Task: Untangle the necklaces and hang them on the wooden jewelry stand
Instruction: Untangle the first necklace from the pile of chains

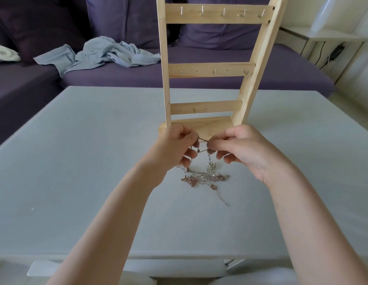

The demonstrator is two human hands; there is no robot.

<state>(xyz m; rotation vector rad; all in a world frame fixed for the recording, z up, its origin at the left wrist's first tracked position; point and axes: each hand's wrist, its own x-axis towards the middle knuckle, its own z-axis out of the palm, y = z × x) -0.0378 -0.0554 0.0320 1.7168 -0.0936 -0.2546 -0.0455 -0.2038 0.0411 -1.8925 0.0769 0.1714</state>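
Silver and rose-gold necklaces (205, 175) tangled on table (76, 161) just below both hands, left hand (179, 145) & right hand (240, 149) each pinching a raised chain strand btwn them, wooden jewelry stand (209, 66) just beyond knuckles

A pale counter before a purple sofa, with cloth and side furniture around.

The pale grey counter (76, 161) fills the foreground. Behind it runs a purple sofa (199, 79) with back cushions (121, 19). A crumpled light blue cloth (100, 54) lies on the seat, and a white fabric item (4, 53) sits at the far left. A white side table (331, 41) stands at right, a black cable (331, 56) hanging beneath it.
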